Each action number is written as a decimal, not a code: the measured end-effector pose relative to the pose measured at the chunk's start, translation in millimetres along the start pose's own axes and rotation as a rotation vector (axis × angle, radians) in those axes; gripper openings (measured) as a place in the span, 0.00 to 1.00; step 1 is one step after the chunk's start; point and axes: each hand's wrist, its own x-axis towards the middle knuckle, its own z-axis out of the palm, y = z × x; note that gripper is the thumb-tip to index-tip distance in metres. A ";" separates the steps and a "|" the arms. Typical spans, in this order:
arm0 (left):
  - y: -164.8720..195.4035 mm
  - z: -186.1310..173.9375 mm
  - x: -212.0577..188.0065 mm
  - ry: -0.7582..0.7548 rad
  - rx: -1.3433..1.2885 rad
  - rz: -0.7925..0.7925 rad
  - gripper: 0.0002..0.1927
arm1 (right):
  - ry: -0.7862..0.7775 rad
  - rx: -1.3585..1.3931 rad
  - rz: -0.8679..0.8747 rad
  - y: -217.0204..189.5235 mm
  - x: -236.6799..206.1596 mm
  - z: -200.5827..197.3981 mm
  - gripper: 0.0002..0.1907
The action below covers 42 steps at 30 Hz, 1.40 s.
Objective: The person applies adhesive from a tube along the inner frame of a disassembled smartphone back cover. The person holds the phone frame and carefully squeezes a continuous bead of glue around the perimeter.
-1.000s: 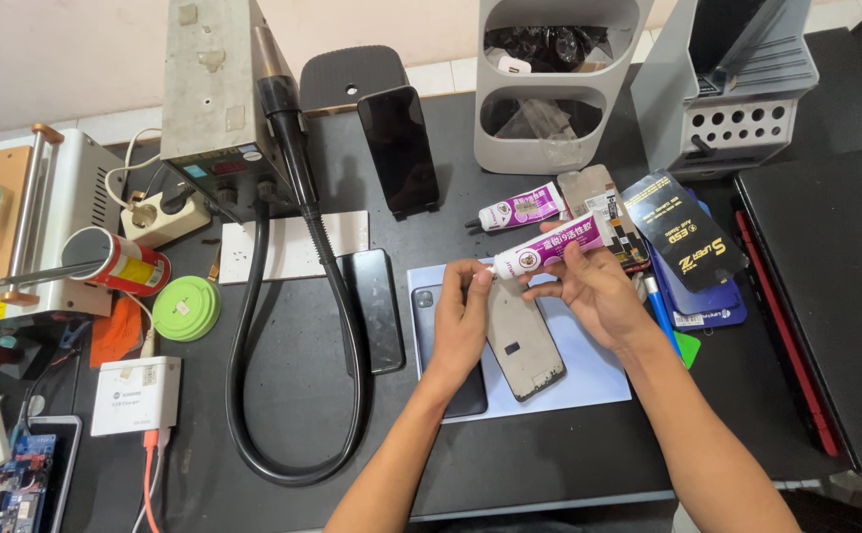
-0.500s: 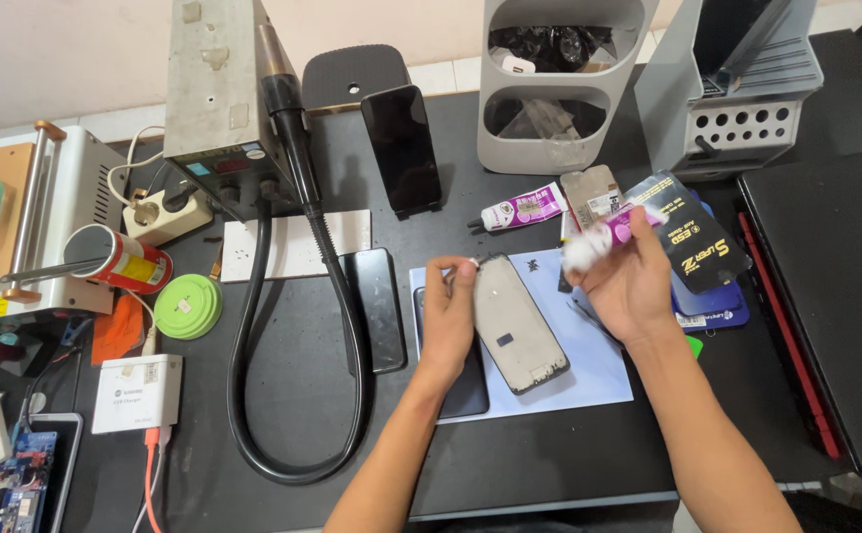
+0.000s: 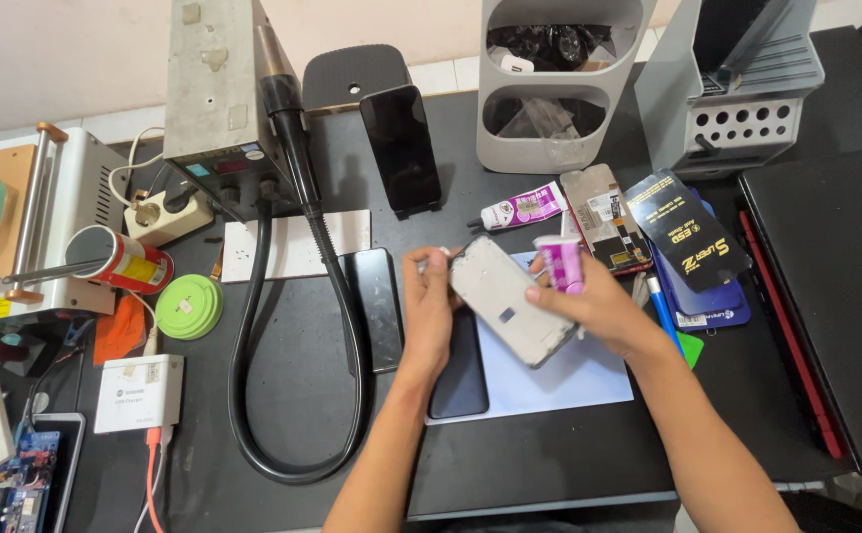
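Basically, with the left hand [image 3: 429, 301] gripping the phone frame [image 3: 510, 311] and the right hand [image 3: 589, 301] clamped on the pink glue tube [image 3: 560, 262], a steady frame and a thin, even bead seem best.

Green round lid [image 3: 188, 306], black hose [image 3: 298, 326], grey organizer [image 3: 549, 89].

Grey-silver phone frame [image 3: 510, 314] sitting over pale blue mat [image 3: 589, 380]. Tube [image 3: 560, 263] showing pink-purple with white. Second tube [image 3: 520, 208] showing white and magenta. Green round lid [image 3: 188, 307] lying by red can [image 3: 115, 259]. Black hose [image 3: 253, 385] looping across black desk [image 3: 549, 464]. Black packet [image 3: 688, 232] carrying yellow print. Orange cable [image 3: 151, 474] running below white box [image 3: 139, 393].
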 end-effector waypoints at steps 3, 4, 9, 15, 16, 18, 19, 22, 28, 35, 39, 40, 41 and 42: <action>11.4 -4.6 2.1 0.033 0.137 0.247 0.12 | 0.094 0.087 0.008 -1.1 1.2 -8.4 0.22; 15.6 -6.2 2.1 0.081 0.330 0.308 0.11 | 0.107 0.123 0.005 -0.7 2.7 -10.4 0.22; 25.3 -8.0 6.9 0.165 1.023 0.853 0.06 | 0.170 0.349 0.010 4.5 8.0 -16.5 0.20; 21.2 -9.7 16.4 0.145 1.163 0.736 0.06 | 0.236 0.329 -0.049 4.3 8.8 -19.3 0.19; 20.5 -10.7 15.9 0.137 1.175 0.741 0.06 | 0.233 0.345 -0.041 2.8 8.0 -19.4 0.19; 19.4 -11.8 14.5 0.118 1.199 0.755 0.09 | 0.232 0.378 -0.027 -1.3 5.6 -20.4 0.18; 19.7 -11.5 11.2 0.114 1.210 0.753 0.10 | 0.236 0.396 -0.025 -3.2 4.3 -20.3 0.19; 21.4 -8.7 -3.9 0.107 1.290 0.681 0.17 | 0.247 0.432 -0.034 -7.5 4.8 -19.3 0.19; 11.4 6.1 -31.6 0.020 1.552 0.419 0.27 | 0.252 0.444 -0.060 -3.6 4.3 -21.2 0.19; 6.5 -0.3 -30.3 -0.025 1.534 0.498 0.22 | 0.110 0.376 -0.016 3.3 2.9 -21.3 0.20; 8.1 -0.7 -26.7 0.043 1.307 0.537 0.16 | 0.051 0.344 -0.006 0.1 -3.1 -18.5 0.19; 10.1 -1.8 -26.2 -0.051 1.026 0.473 0.19 | 0.059 0.348 0.022 -1.0 -3.7 -17.5 0.18; 13.0 -3.4 -25.1 -0.140 0.743 0.406 0.22 | 0.067 0.350 0.049 -2.2 -3.6 -16.9 0.18; 15.4 -3.2 -23.6 -0.225 0.459 0.337 0.25 | 0.077 0.352 0.074 -3.5 -3.0 -17.1 0.18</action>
